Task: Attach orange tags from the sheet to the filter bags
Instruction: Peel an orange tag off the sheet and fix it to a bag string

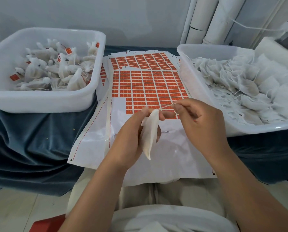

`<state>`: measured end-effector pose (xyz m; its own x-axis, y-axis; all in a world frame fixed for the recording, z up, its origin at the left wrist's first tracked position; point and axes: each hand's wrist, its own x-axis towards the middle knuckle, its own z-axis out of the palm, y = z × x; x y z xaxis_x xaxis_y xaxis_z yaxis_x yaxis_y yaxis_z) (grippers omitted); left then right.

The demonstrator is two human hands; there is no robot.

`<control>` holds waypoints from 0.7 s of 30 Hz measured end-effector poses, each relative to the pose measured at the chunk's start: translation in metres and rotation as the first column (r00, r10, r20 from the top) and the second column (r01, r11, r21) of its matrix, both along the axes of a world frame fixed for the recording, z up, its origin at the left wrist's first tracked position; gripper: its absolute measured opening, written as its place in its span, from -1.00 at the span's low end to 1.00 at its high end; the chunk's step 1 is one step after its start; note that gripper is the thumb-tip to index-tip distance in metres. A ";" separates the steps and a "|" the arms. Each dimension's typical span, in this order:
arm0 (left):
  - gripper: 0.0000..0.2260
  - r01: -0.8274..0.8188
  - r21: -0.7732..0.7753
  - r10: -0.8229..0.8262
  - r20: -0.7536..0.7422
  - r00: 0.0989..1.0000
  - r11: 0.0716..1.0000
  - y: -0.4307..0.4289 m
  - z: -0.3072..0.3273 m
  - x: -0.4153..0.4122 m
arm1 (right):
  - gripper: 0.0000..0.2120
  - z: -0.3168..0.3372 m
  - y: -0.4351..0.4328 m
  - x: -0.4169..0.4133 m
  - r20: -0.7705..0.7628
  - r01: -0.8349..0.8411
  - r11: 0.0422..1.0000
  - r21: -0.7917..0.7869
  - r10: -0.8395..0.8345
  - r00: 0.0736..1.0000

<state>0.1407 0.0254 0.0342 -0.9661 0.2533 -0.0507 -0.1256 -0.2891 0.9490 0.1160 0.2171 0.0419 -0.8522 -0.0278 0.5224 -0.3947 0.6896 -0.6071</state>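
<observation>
From where I sit, the biggest risk is the sheet (150, 86) of orange tags. It lies loose on a stack in the middle of the desk (22, 131), and its stripped lower part hangs toward the person's lap, so I judge a one-handed peel could drag it askew.

Next come the hands. The left hand (131, 134) grips a filter bag (150, 136) with its fingers curled round it, above the bare backing. The right hand (200, 121) pinches the bag's string (166, 106), which is drawn taut from the neck. Too hard a pull could tear the gathered neck. A slack pinch could drop the string before a tag folds over it.

The desk wears a soft, rumpled blue cloth with a velvet look. The left tub (39, 99) and the right tub (198, 91) are smooth white plastic with rounded corners. The left one holds plump tied bags with tags on, and the right one holds a tangle of flat gauzy bags and loose threads. The sheet is a grid of small orange rectangles on glossy white backing. The held bag is thin, papery and off-white, and it tapers to a point. The string is a fine pale thread.
</observation>
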 end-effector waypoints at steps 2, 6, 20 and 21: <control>-0.75 -0.035 -0.180 0.019 -0.089 0.996 0.983 0.000 -0.001 0.001 | -0.88 0.000 -0.001 0.001 0.000 -0.003 1.000 -0.011 0.003 1.000; -0.80 -0.128 -0.269 0.074 -0.202 0.977 0.955 0.000 0.000 0.002 | -0.89 0.002 -0.001 0.002 0.049 -0.050 0.999 0.020 0.049 0.998; -0.79 -0.186 -0.525 -0.040 -0.389 0.920 0.831 -0.015 -0.002 -0.006 | -0.87 0.018 -0.005 0.014 0.103 -0.379 0.775 0.505 0.382 0.918; -0.77 -0.155 -0.564 -0.096 -0.390 0.916 0.811 -0.017 -0.003 -0.006 | -0.87 0.019 -0.003 0.015 0.120 -0.390 0.764 0.514 0.387 0.914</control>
